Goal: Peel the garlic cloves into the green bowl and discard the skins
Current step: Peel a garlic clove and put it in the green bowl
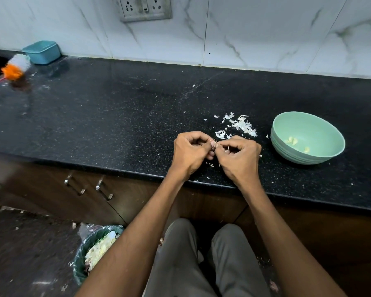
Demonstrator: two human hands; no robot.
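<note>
The garlic clove (215,145) was mostly buried between curled fingers, the brush (15,68) was badly blurred, and the bin (90,254) sat half behind a forearm.

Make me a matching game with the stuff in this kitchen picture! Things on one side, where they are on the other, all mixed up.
Things:
1. peeled cloves
2. pile of skins
3. bin
4. blue tub

Places:
A. on the floor, by the person's left arm
B. on the counter, just left of the green bowl
C. at the back of the counter, against the wall
D. inside the green bowl

Pairs: 1-D, 2-B, 3-A, 4-C
</note>
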